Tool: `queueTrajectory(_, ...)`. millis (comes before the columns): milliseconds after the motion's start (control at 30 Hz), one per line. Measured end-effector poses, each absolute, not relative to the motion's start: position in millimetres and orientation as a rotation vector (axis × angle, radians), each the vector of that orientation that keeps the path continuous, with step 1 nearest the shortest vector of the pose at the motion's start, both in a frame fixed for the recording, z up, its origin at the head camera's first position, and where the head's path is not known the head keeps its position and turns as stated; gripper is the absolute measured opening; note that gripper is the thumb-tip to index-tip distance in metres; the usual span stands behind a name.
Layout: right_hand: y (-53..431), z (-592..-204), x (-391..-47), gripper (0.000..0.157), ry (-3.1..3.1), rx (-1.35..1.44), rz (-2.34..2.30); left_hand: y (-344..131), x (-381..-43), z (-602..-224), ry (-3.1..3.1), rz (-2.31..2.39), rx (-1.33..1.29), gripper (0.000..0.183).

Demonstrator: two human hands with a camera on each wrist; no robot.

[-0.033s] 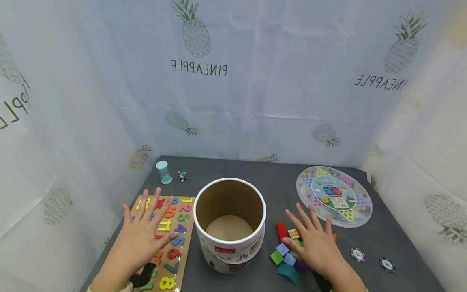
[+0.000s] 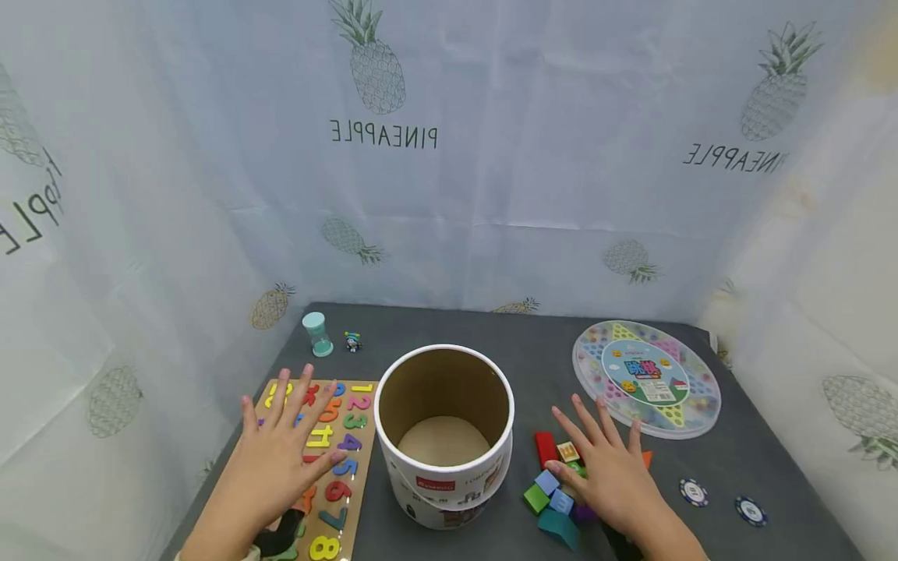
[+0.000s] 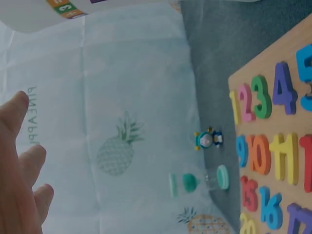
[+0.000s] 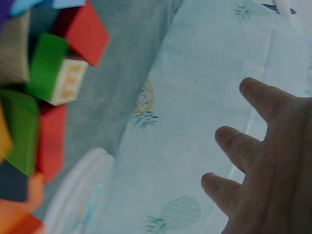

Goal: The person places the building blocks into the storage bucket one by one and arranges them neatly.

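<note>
My left hand (image 2: 270, 463), palm down with fingers spread, is over a wooden number board (image 2: 364, 428) with colourful raised digits, hiding part of it. Between the hands stands a white bucket (image 2: 421, 492) with a brown inside, upright and uncovered; its visible floor is bare. Fingers also spread, my right hand (image 2: 613, 475) is above a pile of toy blocks, among them a red block (image 2: 545, 449), a blue block (image 2: 561, 501) and a teal block (image 2: 559, 530). The hand covers some of the pile. Neither hand holds anything.
A round Chinese checkers set (image 2: 648, 378) lies at the back right. Two poker chips (image 2: 693, 492) are right of the right hand. At the back left, a small hourglass (image 2: 319, 335) stands beside a tiny figurine (image 2: 353, 341). Pineapple-print curtains (image 2: 463, 179) enclose the dark table.
The head view has shifted very slightly, so the things appear a little lower and farther right. Both hands keep the same spread pose.
</note>
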State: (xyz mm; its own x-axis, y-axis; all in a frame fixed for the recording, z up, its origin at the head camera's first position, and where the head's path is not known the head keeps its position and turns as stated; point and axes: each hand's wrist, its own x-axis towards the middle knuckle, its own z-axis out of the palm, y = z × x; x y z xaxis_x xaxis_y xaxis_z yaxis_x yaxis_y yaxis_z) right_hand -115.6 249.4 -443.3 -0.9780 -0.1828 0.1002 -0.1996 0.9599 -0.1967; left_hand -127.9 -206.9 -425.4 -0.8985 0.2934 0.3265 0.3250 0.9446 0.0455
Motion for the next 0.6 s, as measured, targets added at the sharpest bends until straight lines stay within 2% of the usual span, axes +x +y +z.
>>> queueTrajectory(233, 255, -445, -114, 0.077, -3.006, 0.248, 0.366, -209, -130, -430, -2.737, -0.208, -0.494, 0.090)
queueTrajectory(367, 269, -440, -113, 0.069, -2.965, 0.122, 0.452, -204, -133, -422, -2.653, -0.369, -0.523, 0.080)
queueTrajectory(600, 304, -458, -106, 0.048, -3.073, -0.354, 0.550, -168, -125, -406, -2.502, -1.390, -0.496, 0.049)
